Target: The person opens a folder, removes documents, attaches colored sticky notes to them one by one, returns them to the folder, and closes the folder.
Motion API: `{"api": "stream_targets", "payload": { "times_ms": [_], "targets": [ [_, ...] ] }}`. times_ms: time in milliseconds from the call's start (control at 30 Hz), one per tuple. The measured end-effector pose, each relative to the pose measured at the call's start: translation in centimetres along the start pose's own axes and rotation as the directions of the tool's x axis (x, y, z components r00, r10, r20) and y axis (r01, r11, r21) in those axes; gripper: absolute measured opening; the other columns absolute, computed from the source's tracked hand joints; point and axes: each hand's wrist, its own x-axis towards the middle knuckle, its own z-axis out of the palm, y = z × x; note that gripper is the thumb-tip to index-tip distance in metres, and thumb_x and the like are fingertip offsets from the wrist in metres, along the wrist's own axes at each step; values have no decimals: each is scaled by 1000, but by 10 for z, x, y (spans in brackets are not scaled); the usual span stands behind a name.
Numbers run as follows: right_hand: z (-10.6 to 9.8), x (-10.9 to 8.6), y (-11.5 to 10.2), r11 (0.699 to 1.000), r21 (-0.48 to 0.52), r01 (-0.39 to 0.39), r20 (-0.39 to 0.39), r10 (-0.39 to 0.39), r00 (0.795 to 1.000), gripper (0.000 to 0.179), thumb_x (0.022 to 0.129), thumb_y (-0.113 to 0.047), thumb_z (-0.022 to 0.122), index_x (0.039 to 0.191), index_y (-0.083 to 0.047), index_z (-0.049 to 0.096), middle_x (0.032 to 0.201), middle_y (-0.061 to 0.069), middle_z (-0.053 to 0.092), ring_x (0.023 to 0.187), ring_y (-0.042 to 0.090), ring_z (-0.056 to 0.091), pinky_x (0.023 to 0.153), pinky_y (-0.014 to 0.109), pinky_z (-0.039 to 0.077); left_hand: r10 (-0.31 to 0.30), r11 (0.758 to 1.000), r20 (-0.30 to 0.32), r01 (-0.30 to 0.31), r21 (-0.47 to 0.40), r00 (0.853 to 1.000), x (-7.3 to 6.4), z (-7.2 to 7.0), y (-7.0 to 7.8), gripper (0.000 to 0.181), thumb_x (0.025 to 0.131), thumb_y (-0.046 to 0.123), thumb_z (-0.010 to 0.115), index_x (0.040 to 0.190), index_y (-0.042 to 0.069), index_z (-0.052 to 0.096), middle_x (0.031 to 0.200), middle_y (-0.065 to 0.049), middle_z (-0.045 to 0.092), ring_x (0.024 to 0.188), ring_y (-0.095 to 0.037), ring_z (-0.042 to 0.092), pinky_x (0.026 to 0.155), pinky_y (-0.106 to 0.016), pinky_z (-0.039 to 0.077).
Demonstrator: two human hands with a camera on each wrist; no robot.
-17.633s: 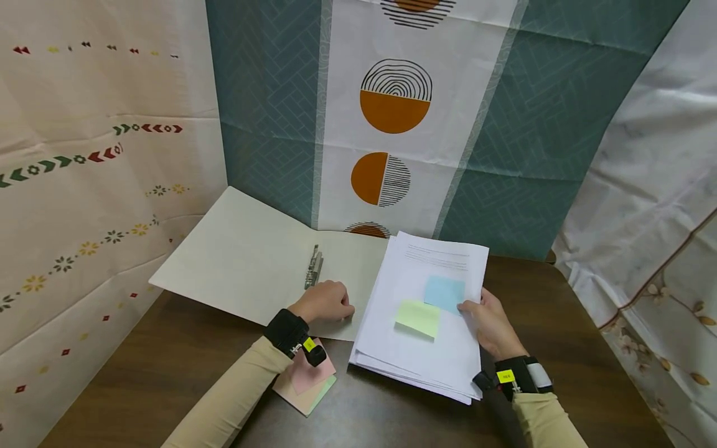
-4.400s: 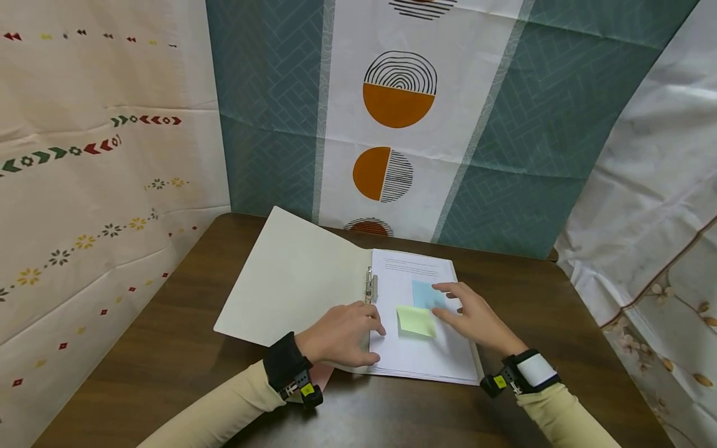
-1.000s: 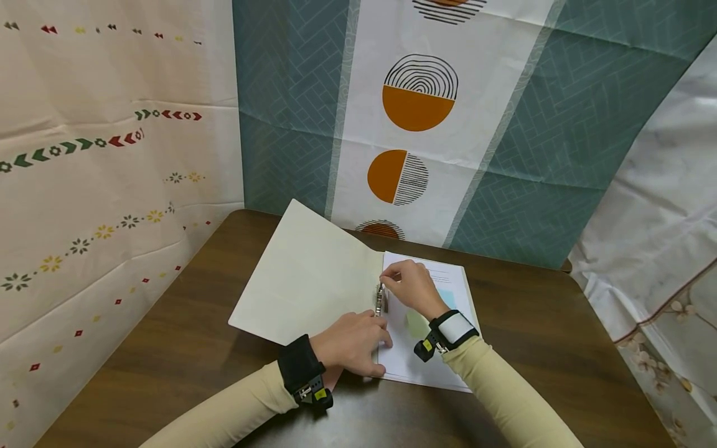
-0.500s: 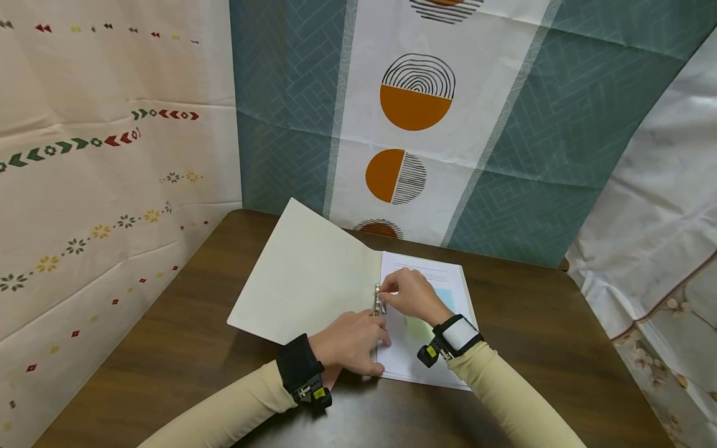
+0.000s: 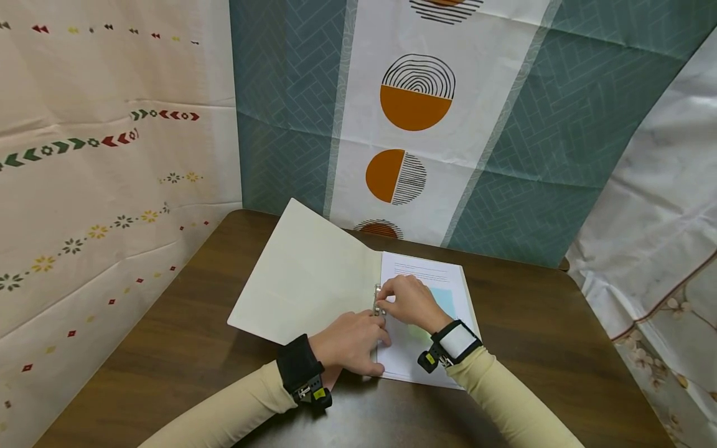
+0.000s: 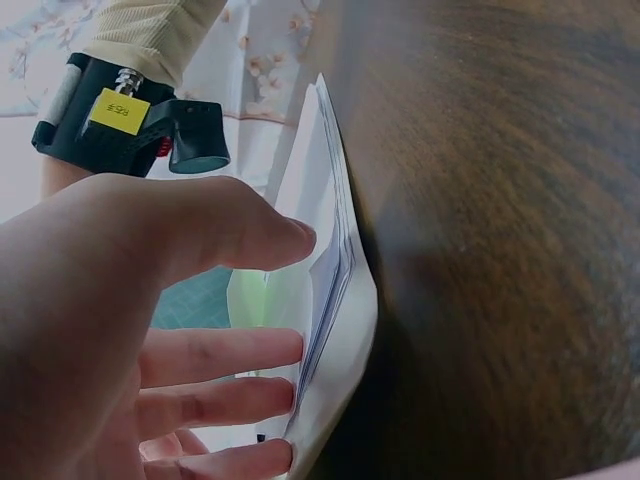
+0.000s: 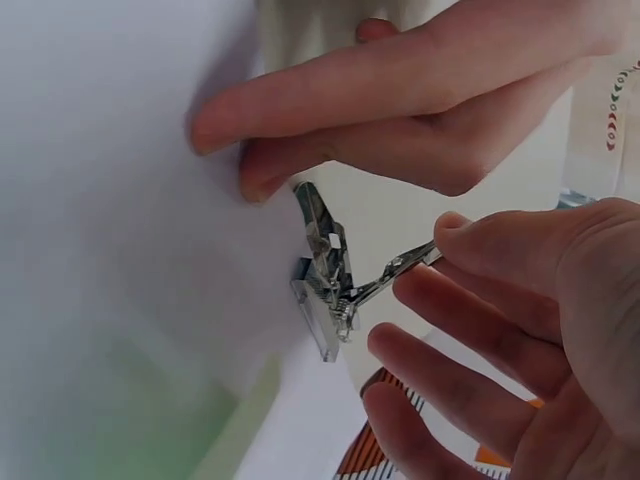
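Observation:
An off-white folder (image 5: 305,274) lies open on the table, its cover spread to the left. A stack of white paper (image 5: 398,364) lies on its right side, bearing a blue sticky note (image 5: 444,300) and a partly hidden green one (image 5: 417,333). At the spine is a metal clip (image 7: 322,245). My right hand (image 5: 413,300) pinches the clip's lever (image 7: 395,270) between thumb and index finger; in the right wrist view the lever slants up from the clip. My left hand (image 5: 350,342) rests with extended fingers on the stack's left edge, just below the clip.
Pink paper (image 5: 332,376) pokes out from under my left wrist at the folder's front edge. Beneath everything is a dark wooden table (image 5: 185,336). Patterned cloths hang behind it, with a teal and white one (image 5: 285,112) at the back.
The stack, held up by my right hand earlier, now lies in the folder, which sits further right. Over the last second my right hand has moved slightly nearer me along the clip.

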Motion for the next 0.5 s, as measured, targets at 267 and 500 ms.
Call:
{"api": "stream_targets", "payload": {
  "times_ms": [267, 500],
  "targets": [
    [-20, -11, -40, 999, 34, -26, 21, 25, 999, 5, 97, -14, 85, 95, -16, 89, 94, -3, 85, 71, 5, 57, 60, 27, 43, 0, 1000, -7, 0, -8, 1000, -1, 0, 1, 40, 85, 47, 89, 119, 26, 88, 115, 7, 75, 107, -13, 68, 65, -26, 47],
    [-19, -12, -40, 999, 11, -45, 51, 44, 998, 3, 97, -16, 86, 95, -17, 89, 98, -3, 86, 70, 3, 51, 59, 22, 37, 3, 1000, -8, -3, 8, 1000, -3, -1, 2, 41, 85, 47, 89, 119, 25, 88, 117, 7, 76, 106, -13, 69, 67, -24, 49]
  ]
}}
